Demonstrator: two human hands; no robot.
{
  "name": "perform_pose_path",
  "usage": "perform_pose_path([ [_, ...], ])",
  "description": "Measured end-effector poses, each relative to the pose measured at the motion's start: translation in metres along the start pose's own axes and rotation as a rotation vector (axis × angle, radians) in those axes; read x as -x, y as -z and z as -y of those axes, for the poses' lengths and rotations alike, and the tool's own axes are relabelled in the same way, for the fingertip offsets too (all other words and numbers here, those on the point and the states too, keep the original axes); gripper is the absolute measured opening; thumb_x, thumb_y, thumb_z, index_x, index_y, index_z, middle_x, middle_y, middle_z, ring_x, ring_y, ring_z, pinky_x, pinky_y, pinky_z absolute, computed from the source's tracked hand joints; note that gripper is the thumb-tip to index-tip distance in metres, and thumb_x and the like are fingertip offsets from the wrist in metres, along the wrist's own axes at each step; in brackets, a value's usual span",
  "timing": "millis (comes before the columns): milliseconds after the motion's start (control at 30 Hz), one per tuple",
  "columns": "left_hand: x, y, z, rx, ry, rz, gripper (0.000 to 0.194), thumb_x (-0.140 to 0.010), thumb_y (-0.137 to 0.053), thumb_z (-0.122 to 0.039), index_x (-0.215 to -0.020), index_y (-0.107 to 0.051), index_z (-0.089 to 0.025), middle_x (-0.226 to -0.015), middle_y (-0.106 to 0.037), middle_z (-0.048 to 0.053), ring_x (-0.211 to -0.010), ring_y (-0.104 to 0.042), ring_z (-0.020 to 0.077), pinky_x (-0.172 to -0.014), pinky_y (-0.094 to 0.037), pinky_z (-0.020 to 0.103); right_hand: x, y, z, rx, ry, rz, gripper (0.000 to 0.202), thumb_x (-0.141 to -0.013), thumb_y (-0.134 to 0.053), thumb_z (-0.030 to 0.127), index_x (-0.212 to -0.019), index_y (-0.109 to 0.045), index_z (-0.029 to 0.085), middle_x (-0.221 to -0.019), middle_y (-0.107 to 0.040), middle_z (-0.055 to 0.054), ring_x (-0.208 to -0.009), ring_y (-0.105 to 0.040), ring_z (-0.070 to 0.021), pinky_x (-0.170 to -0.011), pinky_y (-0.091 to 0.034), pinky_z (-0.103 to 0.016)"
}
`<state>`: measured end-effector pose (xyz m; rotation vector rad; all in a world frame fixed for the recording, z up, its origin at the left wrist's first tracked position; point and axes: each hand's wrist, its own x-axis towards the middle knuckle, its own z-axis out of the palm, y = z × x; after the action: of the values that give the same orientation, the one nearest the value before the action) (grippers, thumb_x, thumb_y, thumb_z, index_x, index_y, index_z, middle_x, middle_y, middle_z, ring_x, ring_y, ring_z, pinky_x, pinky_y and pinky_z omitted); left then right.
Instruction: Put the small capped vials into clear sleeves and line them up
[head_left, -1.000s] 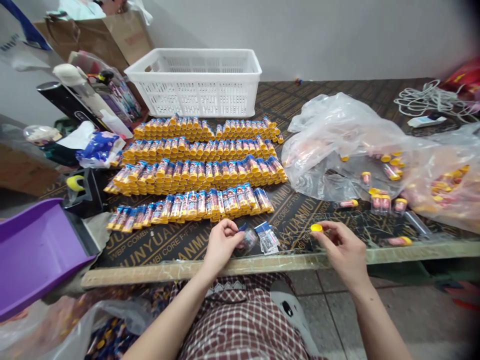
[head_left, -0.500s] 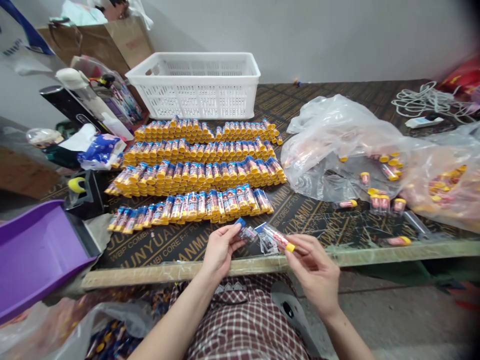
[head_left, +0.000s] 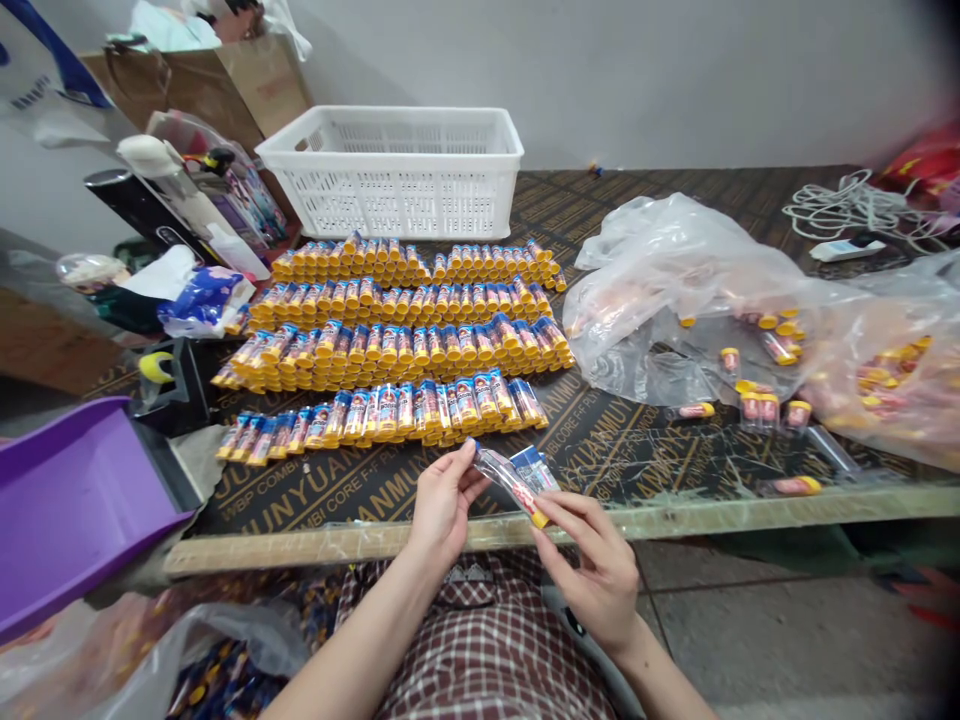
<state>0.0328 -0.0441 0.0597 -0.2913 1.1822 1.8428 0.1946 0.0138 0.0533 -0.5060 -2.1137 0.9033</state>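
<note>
My left hand [head_left: 444, 497] is closed in a pinch at the far end of a clear plastic tube [head_left: 506, 480], where a bit of blue label shows at the fingertips. The tube has a yellow cap and something red and white inside. At its capped end, the fingers of my right hand [head_left: 589, 560] are closed on it. The tube slants between both hands above the table's front edge. Just behind it lie several printed labels [head_left: 534, 466] with blue tops. Most of the label at my left fingers is hidden by the tube.
Rows of stacked labelled tubes [head_left: 405, 345] stand in front of a white basket [head_left: 397, 190]. To the right, clear bags [head_left: 675, 260] hold yellow-capped tubes, with several loose ones nearby. A purple dustpan [head_left: 82, 510] is at left; white cable [head_left: 862, 205] lies far right.
My right hand has moved left with the tube, bringing its far end to my left fingertips and over the label there. My left hand has stayed nearly in place.
</note>
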Motion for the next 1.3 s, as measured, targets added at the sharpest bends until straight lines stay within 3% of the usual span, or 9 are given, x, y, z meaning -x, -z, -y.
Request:
perform_pose_path([
  [200, 0.006, -0.002, -0.001, -0.107, -0.042, 0.088, 0.038, -0.05, -0.086, -0.025, -0.078, -0.064, -0.013, -0.072, -0.07, 0.0, -0.061, -0.063, 0.0098, -0.063, -0.052, 0.022, -0.001, 0.0, -0.008, -0.086, -0.043, 0.082, 0.045, -0.083, -0.05, 0.004, -0.118, -0.061, 0.031, -0.105, -0.061, -0.007, -0.096, -0.062, -0.0192, -0.081, -0.055, -0.035],
  [333, 0.01, -0.002, -0.001, -0.217, 0.046, 0.206, 0.046, -0.048, -0.087, -0.025, -0.085, -0.064, -0.012, -0.073, -0.071, 0.003, -0.061, -0.064, 0.0117, -0.061, -0.052, 0.023, -0.002, 0.0, -0.013, -0.076, -0.06, 0.108, 0.048, -0.08, -0.054, 0.006, -0.122, -0.057, 0.031, -0.101, -0.058, -0.006, -0.089, -0.062, -0.0183, -0.076, -0.057, -0.033],
  [433, 0.015, -0.002, 0.002, -0.308, 0.113, 0.306, 0.041, -0.054, -0.085, -0.03, -0.085, -0.067, -0.01, -0.074, -0.071, 0.006, -0.061, -0.064, 0.0119, -0.06, -0.051, 0.022, -0.006, 0.0, -0.014, -0.03, -0.053, 0.106, 0.065, -0.075, -0.057, 0.008, -0.134, -0.043, 0.031, -0.123, -0.05, -0.009, -0.112, -0.054, -0.0251, -0.09, -0.052, -0.042],
  [567, 0.023, -0.003, 0.006, -0.373, 0.179, 0.345, 0.035, -0.055, -0.084, -0.034, -0.075, -0.068, -0.009, -0.067, -0.069, 0.005, -0.055, -0.061, 0.0103, -0.055, -0.049, 0.021, -0.01, 0.001, -0.014, -0.153, -0.063, 0.2, 0.083, -0.067, -0.055, 0.008, -0.142, -0.027, 0.029, -0.149, -0.025, -0.009, -0.134, -0.034, -0.0304, -0.1, -0.045, -0.048],
  [700, 0.027, -0.003, 0.008, -0.384, 0.225, 0.379, 0.033, -0.054, -0.084, -0.032, -0.072, -0.067, -0.01, -0.064, -0.068, 0.003, -0.054, -0.061, 0.0106, -0.056, -0.049, 0.021, -0.007, 0.001, -0.018, -0.237, -0.099, 0.29, 0.085, -0.063, -0.052, 0.006, -0.142, -0.027, 0.027, -0.144, -0.037, -0.009, -0.131, -0.04, -0.028, -0.104, -0.042, -0.046],
  [800, 0.028, -0.003, 0.009, -0.38, 0.231, 0.38, 0.032, -0.055, -0.084, -0.031, -0.071, -0.067, -0.01, -0.064, -0.068, 0.003, -0.055, -0.061, 0.0107, -0.057, -0.049, 0.022, -0.005, 0.001, -0.02, -0.281, -0.116, 0.281, 0.085, -0.061, -0.052, 0.005, -0.14, -0.029, 0.025, -0.137, -0.044, -0.01, -0.126, -0.046, -0.027, -0.103, -0.044, -0.043],
  [1300, 0.031, -0.003, 0.011, -0.363, 0.228, 0.374, 0.034, -0.054, -0.084, -0.032, -0.071, -0.064, -0.01, -0.063, -0.067, 0.002, -0.054, -0.061, 0.0097, -0.055, -0.049, 0.02, -0.005, -0.003, -0.017, -0.375, -0.125, 0.227, 0.089, -0.061, -0.053, 0.001, -0.142, -0.027, 0.027, -0.137, -0.044, -0.01, -0.122, -0.049, -0.0268, -0.1, -0.046, -0.043],
])
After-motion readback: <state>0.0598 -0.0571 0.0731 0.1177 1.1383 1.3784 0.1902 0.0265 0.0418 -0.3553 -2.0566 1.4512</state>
